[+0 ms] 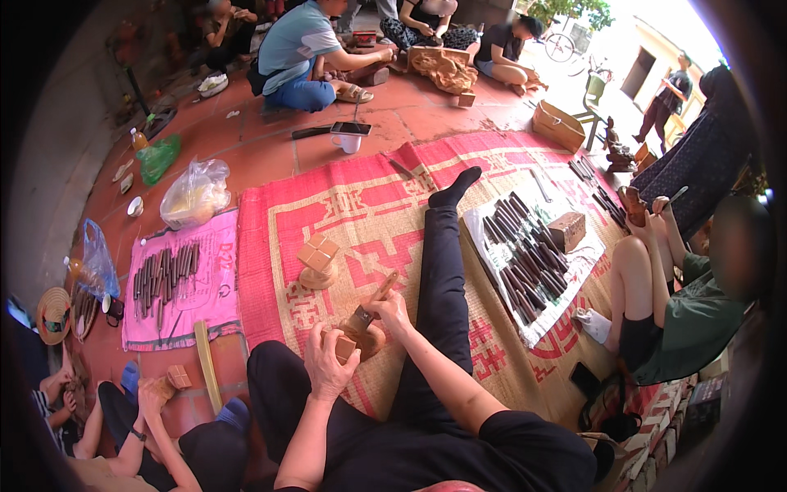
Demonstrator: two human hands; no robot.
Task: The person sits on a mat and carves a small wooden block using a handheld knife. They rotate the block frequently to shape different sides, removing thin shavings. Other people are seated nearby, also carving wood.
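My left hand (325, 367) is closed around a small reddish-brown wooden block (346, 349) with a light line across its face. Just above it, my right hand (392, 312) grips what looks like a flat brush (382, 289). The brush's wooden handle points up and away, and its wide, dark flat end is down near the block. Whether it touches the block is unclear. Beside both hands, a rounded wooden piece (374, 339) rests on the patterned straw mat (393, 238). Farther off, another scored wooden block (318, 252) sits on a rounded wooden piece (318, 279).
Many carving tools lie on a white cloth (537, 324) at right and a pink cloth (217, 303) at left. My outstretched leg (443, 279) lies between the hands and the white cloth. People sit around the mat. A white cup (350, 144) holds up a phone.
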